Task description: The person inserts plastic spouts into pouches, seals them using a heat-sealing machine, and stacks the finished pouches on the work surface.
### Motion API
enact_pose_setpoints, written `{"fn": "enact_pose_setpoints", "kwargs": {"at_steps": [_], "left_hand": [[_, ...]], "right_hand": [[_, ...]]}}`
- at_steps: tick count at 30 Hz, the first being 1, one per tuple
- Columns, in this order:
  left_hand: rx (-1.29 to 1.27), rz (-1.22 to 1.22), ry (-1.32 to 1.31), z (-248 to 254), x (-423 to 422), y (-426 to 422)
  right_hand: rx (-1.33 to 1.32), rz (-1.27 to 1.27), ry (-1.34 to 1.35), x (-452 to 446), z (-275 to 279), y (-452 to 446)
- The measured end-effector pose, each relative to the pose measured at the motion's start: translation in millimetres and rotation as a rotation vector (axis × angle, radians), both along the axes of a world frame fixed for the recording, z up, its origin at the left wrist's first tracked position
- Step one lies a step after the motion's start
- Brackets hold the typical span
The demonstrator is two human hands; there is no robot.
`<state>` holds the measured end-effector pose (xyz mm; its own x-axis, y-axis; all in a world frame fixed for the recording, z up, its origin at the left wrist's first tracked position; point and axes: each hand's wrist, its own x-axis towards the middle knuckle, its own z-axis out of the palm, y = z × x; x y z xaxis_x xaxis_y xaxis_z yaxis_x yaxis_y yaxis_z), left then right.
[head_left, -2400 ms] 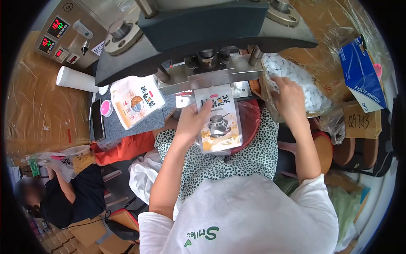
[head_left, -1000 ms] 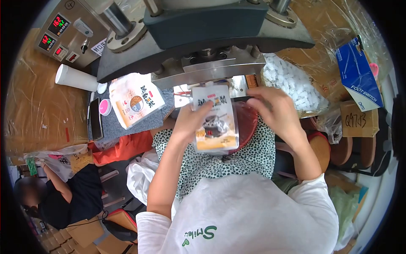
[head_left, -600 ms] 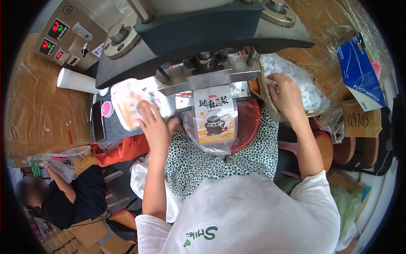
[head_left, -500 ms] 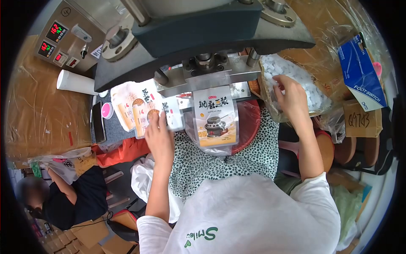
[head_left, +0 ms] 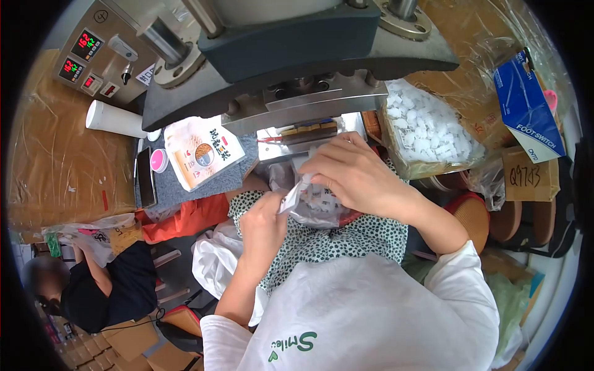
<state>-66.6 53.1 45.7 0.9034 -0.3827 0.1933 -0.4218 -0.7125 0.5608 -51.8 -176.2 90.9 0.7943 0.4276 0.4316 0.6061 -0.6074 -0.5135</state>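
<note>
My left hand [head_left: 263, 226] is closed on a soybean milk pouch [head_left: 292, 199], which I see almost edge-on in front of my lap. My right hand [head_left: 349, 173] reaches across to the pouch's upper end, its fingers pinched there around a small white piece, mostly hidden. Below both hands, a red basin [head_left: 350, 217] lined with clear plastic holds printed pouches. Another soybean milk pouch [head_left: 204, 151] lies face up on the grey mat [head_left: 223, 180] to the left. Beyond my hands is the press's metal bar [head_left: 315, 105], above a lit work plate.
An open carton [head_left: 402, 164] of small white plastic pieces [head_left: 430, 127] stands at the right, beside a blue foot switch box [head_left: 529, 108]. A control box [head_left: 93, 55] with red and green digits is at upper left. Another person [head_left: 102, 284] sits at lower left.
My right hand has left the carton and met my left hand, which brought a pouch over from the mat. The pouch under the press bar is gone from there; the bar looks shifted.
</note>
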Motion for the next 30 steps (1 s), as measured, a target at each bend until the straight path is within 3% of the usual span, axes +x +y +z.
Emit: {"fn": "enact_pose_setpoints", "kwargs": {"at_steps": [1,5,8,11,12,14,16,18,20,21,22,24,27,30], "left_hand": [[-0.012,-0.035,0.053,-1.8,4.0,-4.2],[-0.342,-0.006,0.771,-12.6,29.4,-25.8],[-0.770,0.028,0.928,-21.6,51.6,-41.7],[-0.944,0.130,1.086,-17.1,67.9,-53.9],[-1.017,0.135,1.123,-19.3,69.4,-54.3],[-0.893,0.138,1.029,-29.8,69.0,-50.4],[-0.658,0.143,0.862,-36.2,72.1,-34.1],[-0.516,0.377,0.460,-19.3,82.2,-5.0],[0.109,0.393,-0.450,-43.1,93.9,33.6],[0.472,0.410,-0.274,-60.7,82.3,42.5],[0.513,0.353,-0.325,-78.6,70.6,43.3],[0.493,0.248,-0.308,-73.9,47.9,43.1],[0.327,0.289,-0.227,-46.1,40.1,55.6],[0.107,0.377,-0.193,-22.6,26.3,45.5]], "right_hand": [[0.025,0.014,0.069,2.3,-4.9,-3.9],[0.180,-0.303,0.022,-1.5,-8.0,-16.1],[0.088,-0.370,0.125,-17.5,9.2,-37.9],[-0.013,-0.475,0.037,-22.5,-1.4,-64.5],[-0.077,-0.633,-0.004,-17.8,-8.1,-73.4],[-0.300,-0.700,-0.167,-0.9,-15.8,-85.8],[-0.257,-0.691,-0.036,5.2,-34.6,-90.1],[-0.217,-0.679,0.077,11.3,-39.2,-95.9],[-0.176,-0.682,0.192,9.3,-40.9,-102.0],[-0.133,-0.668,0.188,7.4,-40.7,-102.6],[-0.147,-0.666,0.120,4.9,-42.2,-104.3],[-0.172,-0.675,-0.004,-3.0,-48.4,-106.5],[-0.087,-0.693,0.112,-13.0,-39.9,-111.0],[0.374,-0.605,0.420,-23.1,6.0,-76.7]]}}
